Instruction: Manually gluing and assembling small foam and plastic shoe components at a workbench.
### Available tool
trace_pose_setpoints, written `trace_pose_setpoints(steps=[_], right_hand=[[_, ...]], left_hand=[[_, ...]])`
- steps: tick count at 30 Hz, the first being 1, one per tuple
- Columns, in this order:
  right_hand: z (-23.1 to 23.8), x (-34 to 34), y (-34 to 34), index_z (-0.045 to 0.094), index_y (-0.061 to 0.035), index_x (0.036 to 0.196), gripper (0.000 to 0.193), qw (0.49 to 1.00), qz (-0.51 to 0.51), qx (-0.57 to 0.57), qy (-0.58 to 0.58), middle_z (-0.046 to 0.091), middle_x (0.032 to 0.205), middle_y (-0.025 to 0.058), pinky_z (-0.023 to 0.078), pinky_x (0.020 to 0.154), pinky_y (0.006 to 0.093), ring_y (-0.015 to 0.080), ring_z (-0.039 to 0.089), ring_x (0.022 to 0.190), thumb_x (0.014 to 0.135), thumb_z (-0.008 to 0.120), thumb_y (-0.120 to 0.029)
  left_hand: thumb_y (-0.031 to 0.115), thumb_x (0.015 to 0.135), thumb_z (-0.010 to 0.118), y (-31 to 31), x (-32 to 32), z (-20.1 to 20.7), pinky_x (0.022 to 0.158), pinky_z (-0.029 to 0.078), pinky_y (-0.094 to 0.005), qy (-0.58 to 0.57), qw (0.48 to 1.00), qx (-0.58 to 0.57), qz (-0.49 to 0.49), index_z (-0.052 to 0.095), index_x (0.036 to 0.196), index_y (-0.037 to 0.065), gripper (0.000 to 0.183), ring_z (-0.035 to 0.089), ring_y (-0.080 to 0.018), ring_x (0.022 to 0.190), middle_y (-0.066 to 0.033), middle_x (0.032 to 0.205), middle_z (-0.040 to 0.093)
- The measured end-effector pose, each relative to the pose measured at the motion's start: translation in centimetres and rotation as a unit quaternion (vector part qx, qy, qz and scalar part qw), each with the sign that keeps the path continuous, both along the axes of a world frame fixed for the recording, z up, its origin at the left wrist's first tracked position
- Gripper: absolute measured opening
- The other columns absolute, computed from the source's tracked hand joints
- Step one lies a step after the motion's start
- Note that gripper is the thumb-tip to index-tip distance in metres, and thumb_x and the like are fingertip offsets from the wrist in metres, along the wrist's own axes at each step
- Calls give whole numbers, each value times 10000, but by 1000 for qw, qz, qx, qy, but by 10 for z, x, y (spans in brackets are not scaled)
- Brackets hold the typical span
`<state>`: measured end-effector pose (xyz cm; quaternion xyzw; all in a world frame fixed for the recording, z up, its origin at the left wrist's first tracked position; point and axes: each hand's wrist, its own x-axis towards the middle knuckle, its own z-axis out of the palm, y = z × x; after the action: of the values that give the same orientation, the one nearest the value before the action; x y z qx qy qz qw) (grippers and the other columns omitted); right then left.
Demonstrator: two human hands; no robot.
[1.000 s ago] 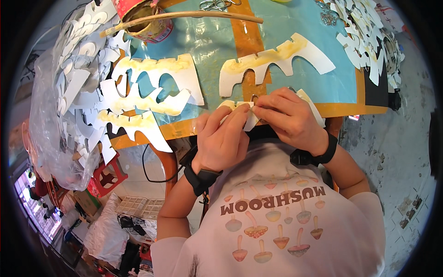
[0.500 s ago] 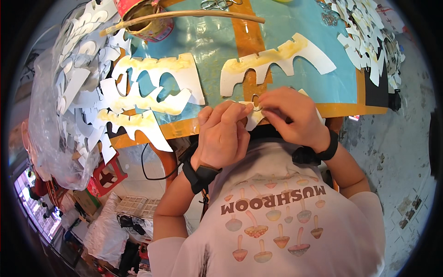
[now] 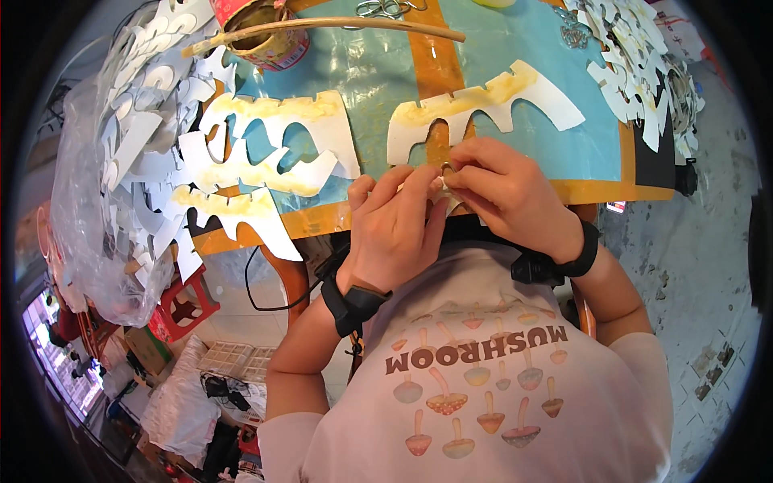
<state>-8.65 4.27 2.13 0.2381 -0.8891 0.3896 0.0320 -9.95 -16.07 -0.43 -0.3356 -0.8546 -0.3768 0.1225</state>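
Note:
Both hands meet at the near edge of the table. My left hand (image 3: 394,229) is closed, pinching a white cut-out piece (image 3: 453,204) that it mostly hides. The fingers of my right hand (image 3: 511,193) are closed on a small metal ring (image 3: 447,169) at the top of that piece. Just beyond them lies a white scalloped cut-out (image 3: 483,101) with a yellow, glue-like smear along its notched upper edge. To the left, several similar smeared cut-outs (image 3: 322,129) overlap one another.
A long wooden stick (image 3: 338,24) rests across a red can (image 3: 286,52) at the back left. Metal rings (image 3: 382,8) lie beyond it. Heaps of white cut-outs (image 3: 141,129) fill the left side, with another pile (image 3: 632,64) at the right. A red stool (image 3: 189,302) stands below the table.
My right hand has drawn down and closer to my left, its fingers now over the ring and hiding most of the white piece. The cut-outs on the table lie as before.

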Motion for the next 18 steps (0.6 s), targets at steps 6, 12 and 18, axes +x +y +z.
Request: trace_pose_setpoints(steps=[6,12,18], right_hand=[[-10,11,-2,652,16,1006,189,999,-12,-10,49,631,1113,135,553,775,384,323,653,946,822,693,18],[4,16,4,659,16,1037,190,984,-75,-133,-95,616,1076,135,558,714,362,314,665,820,850,650,50],[-6,12,1,689,-8,988,153,994,-79,-60,-35,606,1047,126,552,743,373,304,657,873,838,687,24]], left_hand=[[147,753,844,5,1,4,812,339,-355,29,998,-50,18,745,988,123,257,639,-192,897,21,792,660],[158,766,822,10,-1,14,794,341,-365,21,995,-98,20,764,958,154,200,605,-194,877,25,749,594],[116,773,799,15,1,16,788,339,-369,-13,993,-108,36,758,940,154,176,591,-199,880,19,770,589]])
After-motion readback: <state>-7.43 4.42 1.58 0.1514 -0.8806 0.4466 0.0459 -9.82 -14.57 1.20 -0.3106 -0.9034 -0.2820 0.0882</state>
